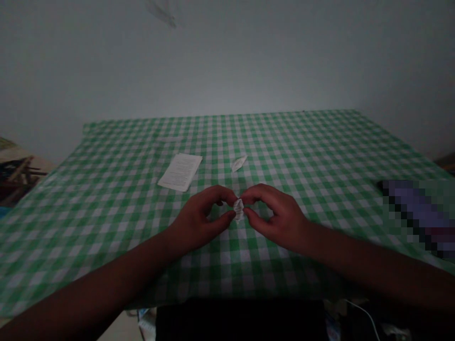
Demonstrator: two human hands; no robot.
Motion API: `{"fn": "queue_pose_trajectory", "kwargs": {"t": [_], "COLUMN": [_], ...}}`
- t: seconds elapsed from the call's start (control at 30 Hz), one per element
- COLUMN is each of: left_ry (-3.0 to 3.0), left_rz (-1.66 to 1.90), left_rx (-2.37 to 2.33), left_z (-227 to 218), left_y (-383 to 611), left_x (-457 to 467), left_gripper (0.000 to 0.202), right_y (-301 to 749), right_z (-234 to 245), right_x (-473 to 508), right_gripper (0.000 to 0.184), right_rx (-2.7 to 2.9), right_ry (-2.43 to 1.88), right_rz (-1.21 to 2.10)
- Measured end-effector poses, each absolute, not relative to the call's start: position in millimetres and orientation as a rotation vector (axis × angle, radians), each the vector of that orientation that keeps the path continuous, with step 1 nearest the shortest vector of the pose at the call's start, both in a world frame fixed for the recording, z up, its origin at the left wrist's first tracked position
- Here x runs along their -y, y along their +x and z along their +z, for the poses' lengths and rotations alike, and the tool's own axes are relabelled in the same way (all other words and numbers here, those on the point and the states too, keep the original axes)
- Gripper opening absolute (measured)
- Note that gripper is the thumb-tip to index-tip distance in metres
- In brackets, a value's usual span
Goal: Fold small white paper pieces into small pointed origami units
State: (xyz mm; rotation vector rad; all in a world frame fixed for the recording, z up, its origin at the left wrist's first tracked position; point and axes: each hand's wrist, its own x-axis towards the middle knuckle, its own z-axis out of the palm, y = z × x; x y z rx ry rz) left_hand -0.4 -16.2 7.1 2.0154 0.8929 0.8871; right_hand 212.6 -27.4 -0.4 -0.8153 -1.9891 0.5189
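Observation:
My left hand (204, 215) and my right hand (275, 213) meet over the middle of the green-and-white checked tablecloth (106, 199). Both pinch a small crumpled piece of white paper (238, 209) between thumb and fingertips, the left hand from the left side, the right hand from the right. The paper is held just above the cloth. Both forearms reach in from the near edge of the table.
A printed white sheet (180, 171) lies flat beyond my left hand. A small folded white scrap (239, 163) lies further back near the centre. A blurred dark and purple object (419, 213) sits at the right edge. A bare wall stands behind the table.

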Motion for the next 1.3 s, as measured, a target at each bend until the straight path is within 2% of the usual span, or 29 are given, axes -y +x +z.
{"fn": "queue_pose_trajectory", "kwargs": {"t": [0.2,0.5,0.67,0.9,0.97,1.17,1.3], "left_ry": [1.925,1.879,1.841,1.973,2.148,2.758,2.778], "left_rz": [0.87,0.878,0.877,0.865,0.882,1.045,0.953], "left_rx": [-0.954,-0.984,-0.98,-0.981,-0.975,-0.943,-0.999], "left_z": [8,5,5,10,13,20,20], "left_y": [0,-2,-3,-6,-8,-18,-18], "left_x": [17,17,16,17,17,13,13], "left_gripper": [0.018,0.018,0.019,0.019,0.026,0.064,0.063], "right_y": [214,218,218,220,219,219,220], "right_z": [0,-1,-2,-2,-1,-2,-2], "right_x": [26,24,23,25,25,23,23], "right_gripper": [0.022,0.027,0.037,0.035,0.036,0.048,0.051], "right_rx": [2.009,2.128,2.173,2.156,2.154,2.127,2.119], "right_ry": [-0.701,-0.542,-0.548,-0.569,-0.569,-0.676,-0.748], "right_rz": [0.389,0.364,0.286,0.258,0.256,0.328,0.35]}}
